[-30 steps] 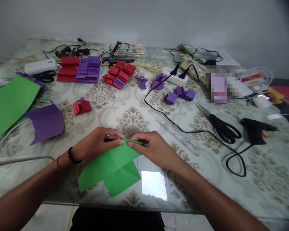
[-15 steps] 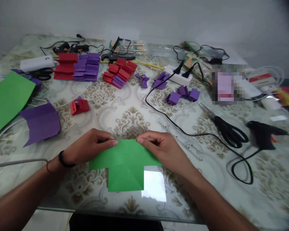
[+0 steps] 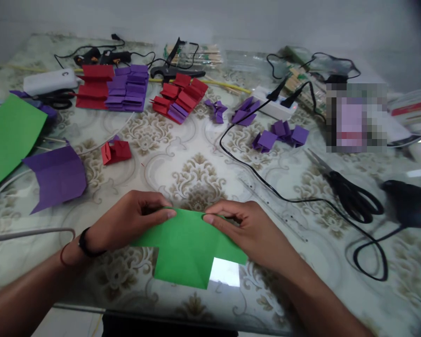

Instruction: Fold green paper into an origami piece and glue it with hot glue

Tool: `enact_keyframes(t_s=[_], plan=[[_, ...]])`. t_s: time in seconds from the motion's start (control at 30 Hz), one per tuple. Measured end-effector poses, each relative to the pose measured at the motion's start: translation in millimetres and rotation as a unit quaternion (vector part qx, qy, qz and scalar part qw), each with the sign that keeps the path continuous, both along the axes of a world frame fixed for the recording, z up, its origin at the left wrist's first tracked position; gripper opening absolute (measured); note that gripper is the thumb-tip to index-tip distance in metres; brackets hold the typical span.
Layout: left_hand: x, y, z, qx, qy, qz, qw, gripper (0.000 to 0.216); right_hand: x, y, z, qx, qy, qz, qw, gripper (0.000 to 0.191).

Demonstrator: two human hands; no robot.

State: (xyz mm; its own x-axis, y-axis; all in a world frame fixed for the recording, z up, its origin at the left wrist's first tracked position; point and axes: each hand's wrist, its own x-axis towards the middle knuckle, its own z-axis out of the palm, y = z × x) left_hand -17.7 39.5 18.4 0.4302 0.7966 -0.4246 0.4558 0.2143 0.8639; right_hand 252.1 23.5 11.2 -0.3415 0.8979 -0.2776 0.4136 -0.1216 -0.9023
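Note:
A folded green paper (image 3: 185, 248), shaped like a wide T, lies on the patterned glass table (image 3: 196, 173) near its front edge. My left hand (image 3: 126, 220) pinches the paper's upper left edge, with a dark band on the wrist. My right hand (image 3: 249, 229) pinches the upper right edge, its fingers curled over the sheet. Both hands rest low on the table, close together.
A purple folded sheet (image 3: 56, 175) and a large green sheet (image 3: 9, 135) lie at the left. Stacks of red and purple folded pieces (image 3: 126, 89) sit at the back. Black scissors (image 3: 351, 196), a glue gun (image 3: 407, 201) and a black cable (image 3: 284, 196) lie at the right.
The green paper has been turned and laid flat, from tilted to square with the table edge. My hands moved slightly apart along its top edge. The view shifted left and down.

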Motion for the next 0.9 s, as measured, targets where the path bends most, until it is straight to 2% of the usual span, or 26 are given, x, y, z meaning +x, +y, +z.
enact_keyframes(t_s=[0.17,0.37,0.47,0.57,0.6,0.67,0.77,0.9], plan=[[1.5,-1.0,0.3,-0.022,-0.054,0.056,0.997,0.027,1.2,1.3,-0.5,0.001,0.023,-0.006,1.000,0.021],[3.3,-4.0,3.2,-0.002,-0.045,0.041,0.998,0.023,-1.4,2.1,0.9,-0.011,0.079,0.005,0.997,0.009],[3.9,-4.4,4.3,-0.009,-0.037,0.021,0.999,0.024,0.1,3.6,-0.8,0.028,0.083,-0.052,0.995,0.012],[5.0,-6.0,4.3,0.010,-0.008,-0.010,1.000,0.027,0.4,2.5,-0.4,0.090,0.018,-0.100,0.991,0.013],[5.6,-7.1,4.0,0.021,0.004,-0.020,1.000,0.028,-0.7,1.0,0.6,0.100,-0.003,-0.084,0.991,0.015],[7.0,-9.9,3.1,0.037,0.026,-0.034,0.998,0.031,-4.7,-3.2,3.1,0.098,-0.023,-0.010,0.995,0.018],[8.8,-13.3,2.2,0.038,0.038,-0.047,0.997,0.033,-11.9,-8.8,5.9,0.085,-0.016,0.080,0.993,0.013],[9.0,-12.8,3.5,0.009,0.008,-0.060,0.998,0.037,-15.1,-9.0,6.8,0.070,-0.013,0.089,0.993,0.017]])
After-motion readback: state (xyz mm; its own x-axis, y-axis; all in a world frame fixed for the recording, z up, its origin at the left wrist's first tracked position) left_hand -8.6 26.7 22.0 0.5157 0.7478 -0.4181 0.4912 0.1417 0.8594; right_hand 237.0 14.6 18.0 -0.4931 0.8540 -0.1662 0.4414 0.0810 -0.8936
